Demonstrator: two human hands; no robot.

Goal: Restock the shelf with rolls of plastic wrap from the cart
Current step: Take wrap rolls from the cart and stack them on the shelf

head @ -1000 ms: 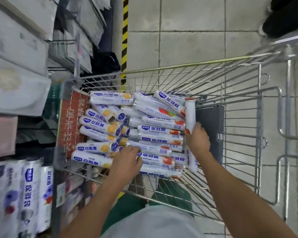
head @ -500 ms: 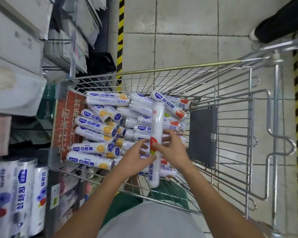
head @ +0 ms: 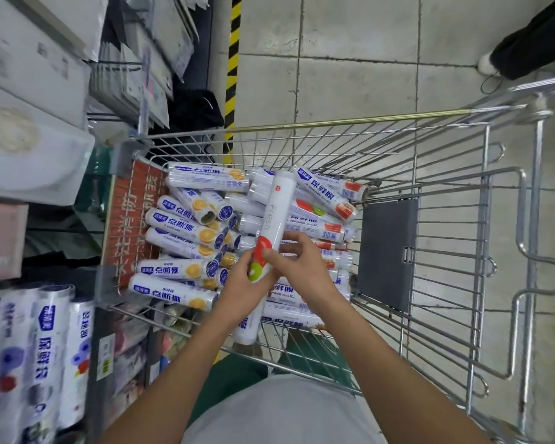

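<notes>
Far L: store shelf (head: 93, 379) w/ white printed plastic-wrap rolls standing upright (head: 45, 347) in its lower bay. They're blurred, so can't tell how full that bay is.

Just beside it is the silver wire shopping cart (head: 481, 193), w/ a red printed sign panel (head: 125, 225) on the end nearest the shelf. L half of the cart holds a heap of white rolls w/ orange-slice print (head: 177, 270), lying crosswise, stacked several deep.

Centre: left hand (head: 237, 293) and right hand (head: 305, 270) both grip one long white roll w/ "Fresh" lettering and red + green fruit print (head: 277, 213). It's held above the heap, pointing away from the person. Left fingers (head: 249, 264) curl round it by the green print; right thumb + fingers pinch it at the red print.

R half: more white rolls w/ red print (head: 330, 200), then a grey plastic flap (head: 386, 251) and bare wire.

Progress, as a judgement: plenty left. One roll is picked but not yet at the shelf, and the cart holds many more. To do: carry it L, stand it by the shelved rolls, repeat. Prints are mixed, so sorting by type is prob. needed.
</notes>
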